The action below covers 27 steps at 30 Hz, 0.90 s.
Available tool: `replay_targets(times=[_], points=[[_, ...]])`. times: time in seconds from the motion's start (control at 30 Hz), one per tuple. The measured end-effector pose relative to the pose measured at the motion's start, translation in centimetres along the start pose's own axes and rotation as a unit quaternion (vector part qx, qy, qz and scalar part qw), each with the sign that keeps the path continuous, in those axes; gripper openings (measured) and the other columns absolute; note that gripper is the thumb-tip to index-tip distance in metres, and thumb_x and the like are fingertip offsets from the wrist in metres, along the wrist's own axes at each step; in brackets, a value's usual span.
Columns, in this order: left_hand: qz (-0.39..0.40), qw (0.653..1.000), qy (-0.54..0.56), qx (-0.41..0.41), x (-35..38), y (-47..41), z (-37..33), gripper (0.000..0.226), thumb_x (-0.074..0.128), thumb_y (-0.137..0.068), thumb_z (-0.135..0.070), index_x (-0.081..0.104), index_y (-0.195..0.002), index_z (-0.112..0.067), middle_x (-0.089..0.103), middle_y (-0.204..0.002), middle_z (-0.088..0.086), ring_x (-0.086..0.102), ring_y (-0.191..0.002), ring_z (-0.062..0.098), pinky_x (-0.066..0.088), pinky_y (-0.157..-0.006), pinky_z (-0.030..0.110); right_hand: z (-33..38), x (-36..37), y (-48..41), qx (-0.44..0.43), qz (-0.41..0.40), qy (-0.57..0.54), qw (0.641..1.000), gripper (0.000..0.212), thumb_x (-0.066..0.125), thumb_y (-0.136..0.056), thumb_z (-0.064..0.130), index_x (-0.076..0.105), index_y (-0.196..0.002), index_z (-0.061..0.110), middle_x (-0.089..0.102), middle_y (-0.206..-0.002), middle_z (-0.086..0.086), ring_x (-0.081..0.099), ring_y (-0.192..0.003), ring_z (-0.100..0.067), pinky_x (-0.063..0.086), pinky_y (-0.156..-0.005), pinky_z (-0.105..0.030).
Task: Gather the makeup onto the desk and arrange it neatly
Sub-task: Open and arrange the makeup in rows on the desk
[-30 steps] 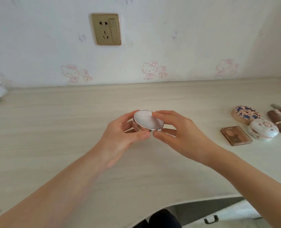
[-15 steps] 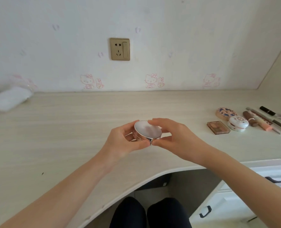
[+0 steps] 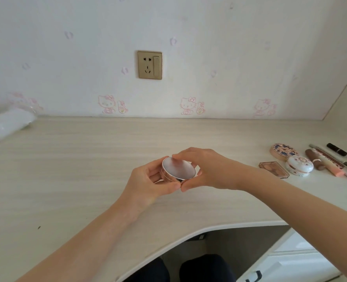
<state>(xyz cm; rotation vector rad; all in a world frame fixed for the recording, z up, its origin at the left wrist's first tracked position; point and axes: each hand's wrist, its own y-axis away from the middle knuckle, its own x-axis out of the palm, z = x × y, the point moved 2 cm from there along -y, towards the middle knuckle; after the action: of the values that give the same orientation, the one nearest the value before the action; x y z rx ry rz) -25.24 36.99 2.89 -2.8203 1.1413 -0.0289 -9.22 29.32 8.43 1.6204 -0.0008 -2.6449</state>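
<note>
Silver compact is held tilted just over the surface, mid-desk. Left hand cups the base, grip curled round the rim. Right hand pinches the lid, thumb under, fingers on top. The two-hand hold looks like a lid check before placing. Further right: palette, white case, floral case and tubes, grouped close, likely the target spot. Far left: bag. Behind: socket on the wall.

Desk w/ makeup cluster far right
</note>
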Motion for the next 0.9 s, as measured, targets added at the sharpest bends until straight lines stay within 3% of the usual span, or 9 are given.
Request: replay_targets(times=[0.1, 0.23, 0.47, 0.6, 0.73, 0.9], points=[[-0.012, 1.000, -0.005, 0.006, -0.25, -0.24, 0.55, 0.064, 0.084, -0.060, 0.002, 0.064, -0.118, -0.018, 0.074, -0.104, 0.001, 0.069, -0.097, 0.019, 0.054, -0.081, 0.024, -0.09, 0.01, -0.41, -0.006, 0.001, -0.004, 1.000, 0.074, 0.077, -0.074, 0.042, 0.044, -0.139, 0.033, 0.049, -0.131, 0.018, 0.045, -0.097, 0.007, 0.038, -0.080, -0.008], [-0.023, 1.000, -0.008, 0.007, -0.56, -0.31, 0.97, 0.067, 0.083, -0.062, 0.009, 0.061, -0.122, -0.011, 0.073, -0.104, 0.003, 0.070, -0.096, 0.019, 0.054, -0.078, 0.022, 0.08, 0.03, -0.49, 0.019, 0.001, -0.014, 1.000, 0.074, 0.080, -0.070, 0.041, 0.047, -0.136, 0.038, 0.061, -0.122, 0.015, 0.057, -0.102, -0.009, 0.049, -0.089, -0.028], [-0.028, 1.000, -0.006, 0.008, -0.49, -0.39, 1.00, 0.068, 0.083, -0.060, 0.008, 0.061, -0.122, -0.012, 0.073, -0.105, 0.001, 0.070, -0.096, 0.017, 0.054, -0.079, 0.021, 0.51, -0.50, -0.37, 0.041, 0.009, -0.009, 0.999, 0.073, 0.079, -0.072, 0.039, 0.046, -0.137, 0.038, 0.060, -0.105, 0.022, 0.058, -0.086, 0.000, 0.045, -0.086, -0.020], [-0.029, 1.000, -0.006, 0.008, -0.43, -0.47, 1.02, 0.072, 0.088, -0.055, 0.005, 0.062, -0.120, -0.012, 0.074, -0.103, 0.001, 0.070, -0.095, 0.018, 0.053, -0.078, 0.021, 0.25, -0.28, -0.53, 0.039, 0.016, -0.008, 0.999, 0.072, 0.078, -0.074, 0.039, 0.045, -0.138, 0.038, 0.059, -0.128, 0.016, 0.058, -0.106, -0.009, 0.046, -0.094, -0.026], [-0.035, 0.999, -0.007, 0.006, -0.55, -0.46, 0.97, 0.073, 0.087, -0.052, -0.003, 0.062, -0.119, -0.014, 0.074, -0.103, 0.000, 0.070, -0.096, 0.017, 0.054, -0.081, 0.023, 0.24, -0.27, -0.61, 0.033, 0.024, -0.024, 0.999, 0.068, 0.076, -0.076, 0.036, 0.046, -0.137, 0.038, 0.053, -0.135, 0.018, 0.057, -0.115, -0.008, 0.045, -0.100, -0.028], [-0.037, 0.999, -0.006, 0.001, -0.60, -0.42, 0.96, 0.069, 0.084, -0.059, 0.008, 0.061, -0.119, -0.016, 0.074, -0.103, -0.002, 0.070, -0.096, 0.015, 0.054, -0.083, 0.026, 0.34, -0.68, -0.73, 0.034, 0.020, -0.007, 0.999, 0.057, 0.070, -0.081, 0.038, 0.049, -0.135, 0.042, 0.060, -0.120, 0.023, 0.060, -0.097, -0.010, 0.047, -0.086, -0.024]])
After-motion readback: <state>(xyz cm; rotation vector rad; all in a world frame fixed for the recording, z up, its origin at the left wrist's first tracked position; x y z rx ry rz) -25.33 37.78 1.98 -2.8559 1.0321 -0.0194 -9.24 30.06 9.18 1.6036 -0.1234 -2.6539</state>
